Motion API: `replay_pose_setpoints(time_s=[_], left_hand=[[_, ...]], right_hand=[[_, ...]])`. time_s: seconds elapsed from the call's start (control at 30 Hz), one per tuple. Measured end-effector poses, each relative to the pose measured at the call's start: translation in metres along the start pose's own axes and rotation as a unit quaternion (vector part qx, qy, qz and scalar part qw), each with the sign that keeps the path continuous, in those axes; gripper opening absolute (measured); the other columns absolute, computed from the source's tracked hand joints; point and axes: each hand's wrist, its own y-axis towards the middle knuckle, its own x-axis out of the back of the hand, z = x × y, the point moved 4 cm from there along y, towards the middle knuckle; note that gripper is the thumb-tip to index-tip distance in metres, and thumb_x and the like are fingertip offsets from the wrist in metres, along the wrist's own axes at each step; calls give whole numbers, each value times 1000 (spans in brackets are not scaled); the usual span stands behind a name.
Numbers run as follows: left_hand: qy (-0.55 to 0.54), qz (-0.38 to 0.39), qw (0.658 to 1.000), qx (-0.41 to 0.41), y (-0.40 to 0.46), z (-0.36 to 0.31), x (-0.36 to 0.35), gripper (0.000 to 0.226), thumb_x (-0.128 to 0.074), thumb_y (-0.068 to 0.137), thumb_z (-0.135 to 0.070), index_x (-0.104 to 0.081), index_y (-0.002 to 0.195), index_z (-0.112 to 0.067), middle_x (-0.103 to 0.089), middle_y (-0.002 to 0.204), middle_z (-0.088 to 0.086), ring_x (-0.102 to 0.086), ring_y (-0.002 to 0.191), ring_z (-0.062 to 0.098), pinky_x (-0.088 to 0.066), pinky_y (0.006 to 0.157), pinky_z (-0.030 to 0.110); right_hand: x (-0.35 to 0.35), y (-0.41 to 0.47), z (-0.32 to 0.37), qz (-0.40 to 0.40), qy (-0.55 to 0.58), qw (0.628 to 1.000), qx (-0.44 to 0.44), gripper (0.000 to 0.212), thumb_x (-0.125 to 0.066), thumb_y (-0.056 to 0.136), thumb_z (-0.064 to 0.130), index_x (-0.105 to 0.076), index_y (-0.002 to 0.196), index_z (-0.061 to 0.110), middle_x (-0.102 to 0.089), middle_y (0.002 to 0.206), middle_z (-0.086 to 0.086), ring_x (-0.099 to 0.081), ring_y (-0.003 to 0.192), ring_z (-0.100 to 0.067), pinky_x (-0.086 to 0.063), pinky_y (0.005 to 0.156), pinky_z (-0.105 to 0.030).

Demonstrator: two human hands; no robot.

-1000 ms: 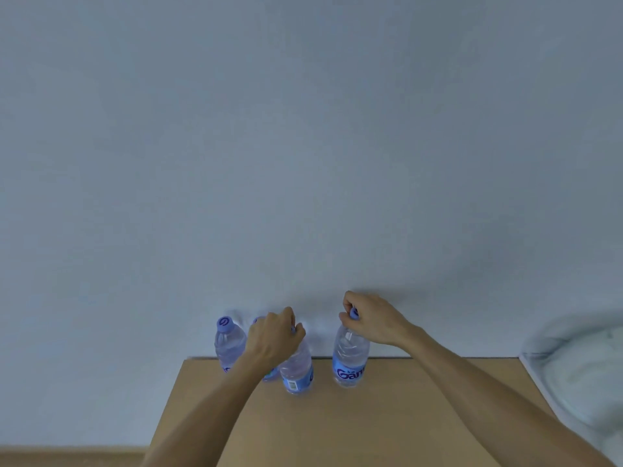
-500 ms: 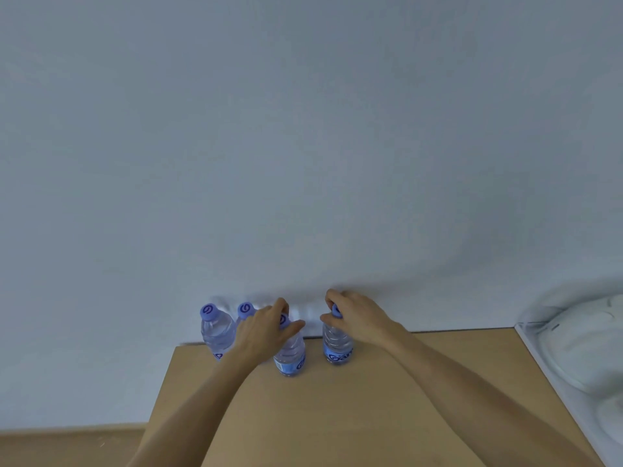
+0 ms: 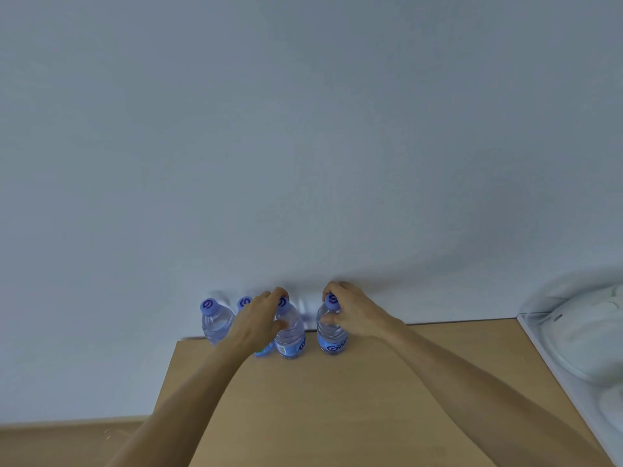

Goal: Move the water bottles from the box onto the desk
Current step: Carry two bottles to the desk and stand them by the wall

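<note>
While both hands reach to the far edge of the table, the scene reads so:

Wall (image 3: 303,129): plain pale grey-blue, it fills the upper part of the view, behind the table.
Table (image 3: 371,399): light wood top, its far edge meets the wall; four water bottles stand upright in a row along this edge.
White object (image 3: 580,348): it lies at the right side of the table, rounded forms on it; I cannot tell what it is.
Right hand (image 3: 354,311): its grip is curled around the neck of the rightmost bottle (image 3: 332,332), fingers over the blue cap, thumb on the near side of the shoulder.
Left hand (image 3: 259,323): its grip is curled on the third bottle (image 3: 290,335), fingers touching the cap, thumb against the clear body.
Third bottle: it stands on the table just beside the rightmost bottle, with a small gap between them.
Second bottle (image 3: 244,303): mostly hidden behind the left hand; only the cap and a bit of the blue label show.
Leftmost bottle (image 3: 215,323): it stands free at the far left corner of the table, no hand on it.
Caps: all blue with a dark swirl mark.
</note>
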Motion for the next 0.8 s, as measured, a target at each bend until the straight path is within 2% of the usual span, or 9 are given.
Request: replay_pose_setpoints(time_s=[0.3, 0.47, 0.63, 0.73, 0.8], left_hand=[[2, -5, 1000, 6, 4, 3, 0, 43, -68, 84, -26, -46, 120, -22, -56, 99, -1, -57, 82, 24, -50, 70, 36], [-15, -8, 1000, 15, -2, -1, -1, 44, -66, 87, -25, -44, 125, -24, -55, 103, -1, -58, 80, 22, -52, 67, 37], [-24, -6, 999, 28, -11, -6, 4, 54, -63, 89, -31, -35, 135, -25, -58, 112, 0, -62, 88, 21, -55, 72, 40], [-61, -26, 997, 27, -20, -4, 10, 52, -60, 91, -33, -33, 135, -31, -61, 97, -8, -61, 77, 13, -54, 65, 33], [-89, -61, 994, 15, -27, -2, 17, 38, -60, 91, -33, -42, 124, -36, -58, 84, -15, -58, 66, 7, -48, 60, 26]], right_hand=[[-22, 12, 18, -39, 13, 999, 12, 34, -73, 86, 20, -50, 111, 13, -49, 114, 0, -49, 99, -17, -43, 84, -25], [-22, 10, 16, -53, 4, 998, 15, 33, -72, 86, 18, -50, 110, 12, -50, 114, -2, -50, 101, -20, -42, 83, -25], [-18, 3, 18, -32, 10, 999, 7, 37, -72, 87, 24, -48, 115, 17, -50, 117, -3, -52, 101, -21, -48, 86, -33], [-9, -4, 15, -17, 37, 999, -12, 42, -71, 87, 34, -46, 118, 20, -53, 102, 5, -54, 86, -13, -45, 75, -27], [-1, -11, 13, -20, 19, 1000, -16, 44, -65, 89, 41, -43, 124, 27, -52, 89, 12, -54, 79, -9, -47, 73, -29]])
